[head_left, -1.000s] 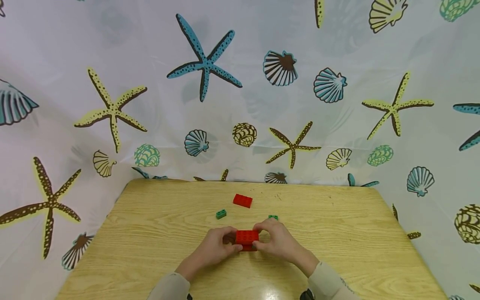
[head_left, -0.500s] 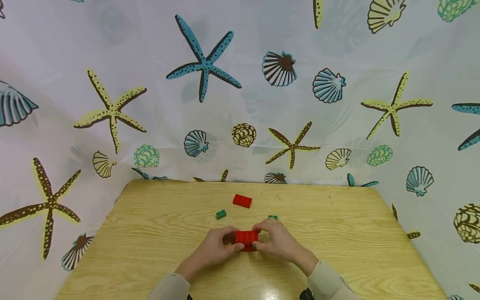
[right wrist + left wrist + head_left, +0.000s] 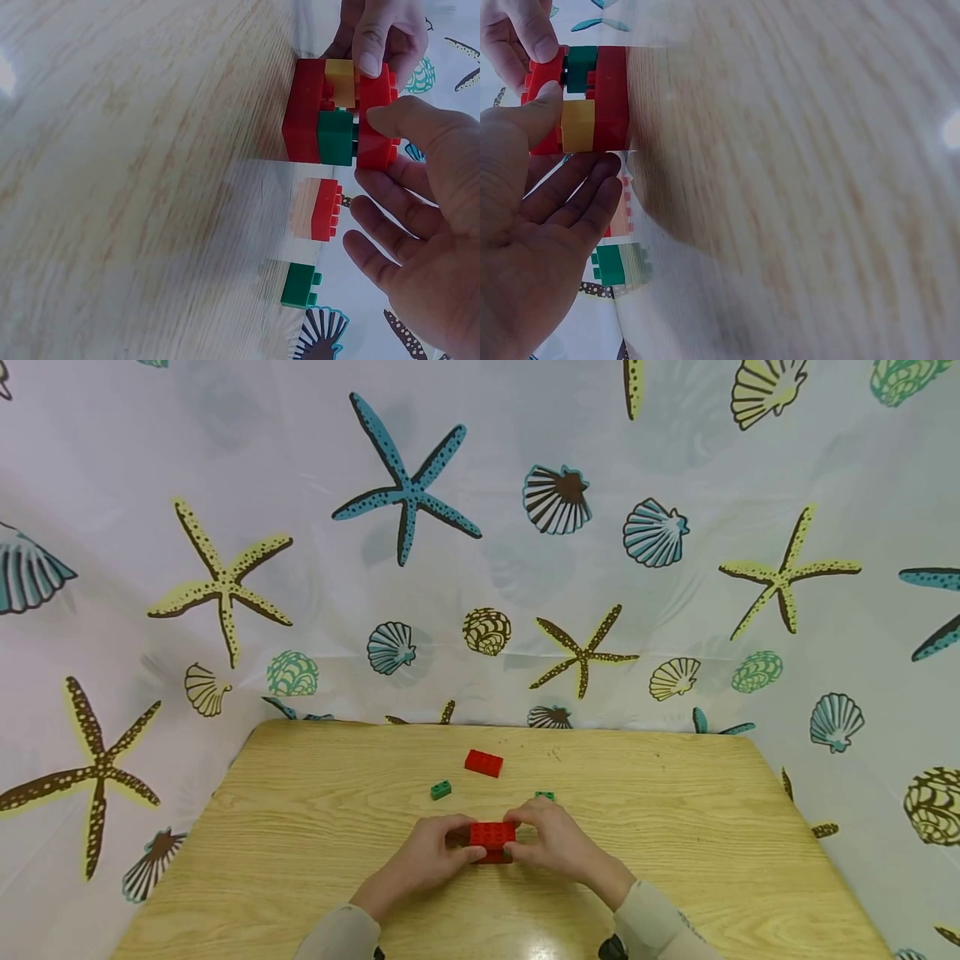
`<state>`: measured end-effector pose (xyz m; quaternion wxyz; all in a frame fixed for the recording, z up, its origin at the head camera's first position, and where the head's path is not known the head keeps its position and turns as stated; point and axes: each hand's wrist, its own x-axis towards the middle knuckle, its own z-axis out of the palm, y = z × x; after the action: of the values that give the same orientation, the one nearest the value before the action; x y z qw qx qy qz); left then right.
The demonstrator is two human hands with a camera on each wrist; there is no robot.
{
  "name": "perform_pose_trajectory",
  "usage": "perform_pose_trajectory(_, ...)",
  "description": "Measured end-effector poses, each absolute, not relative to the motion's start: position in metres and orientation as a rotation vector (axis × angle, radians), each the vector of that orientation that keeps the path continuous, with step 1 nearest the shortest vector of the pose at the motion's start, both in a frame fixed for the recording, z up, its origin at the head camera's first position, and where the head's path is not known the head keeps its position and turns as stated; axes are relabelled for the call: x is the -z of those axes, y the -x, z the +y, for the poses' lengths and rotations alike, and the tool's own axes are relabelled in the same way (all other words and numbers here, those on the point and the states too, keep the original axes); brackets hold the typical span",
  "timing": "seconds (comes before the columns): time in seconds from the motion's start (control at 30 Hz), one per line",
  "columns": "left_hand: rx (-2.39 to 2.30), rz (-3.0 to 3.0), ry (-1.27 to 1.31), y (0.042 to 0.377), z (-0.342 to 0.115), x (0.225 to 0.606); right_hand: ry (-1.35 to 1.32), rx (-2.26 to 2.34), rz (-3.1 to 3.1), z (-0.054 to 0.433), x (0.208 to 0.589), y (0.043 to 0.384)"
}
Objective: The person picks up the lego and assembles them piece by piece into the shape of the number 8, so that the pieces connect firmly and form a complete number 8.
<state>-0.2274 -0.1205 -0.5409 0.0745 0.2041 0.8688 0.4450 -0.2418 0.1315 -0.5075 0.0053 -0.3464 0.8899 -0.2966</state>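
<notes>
Both hands pinch a flat-sided red toy building brick (image 3: 492, 833), the top piece of a small stack near the middle of the table. My left hand (image 3: 431, 856) grips its left end, with the thumb on the near face. At the right end is my right hand (image 3: 558, 839), its thumb also on the near side. Beneath the top brick, a yellow brick (image 3: 577, 126) and a green brick (image 3: 335, 139) stand side by side on a lower red brick (image 3: 301, 112). Some of the green brick's studs show in a narrow gap under the top brick.
Farther back on the wooden table (image 3: 337, 777) lies a loose red brick (image 3: 483, 763). A small green brick (image 3: 441, 790) lies beyond the left hand, and another green brick (image 3: 544, 795) is partly hidden behind the right hand. A shell-patterned curtain (image 3: 480, 560) surrounds the table.
</notes>
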Motion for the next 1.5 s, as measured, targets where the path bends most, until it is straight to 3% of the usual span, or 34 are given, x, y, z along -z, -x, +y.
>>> perform_pose_trajectory(1.1, -1.289, 2.643, -0.581, 0.225, -0.123, 0.542, 0.953, 1.123, 2.704, 0.130, 0.518, 0.239)
perform_pose_trajectory(1.5, -1.309, 2.701, -0.427, 0.230, -0.146, 0.540, 0.892, 1.154, 2.655, 0.130, 0.515, 0.240)
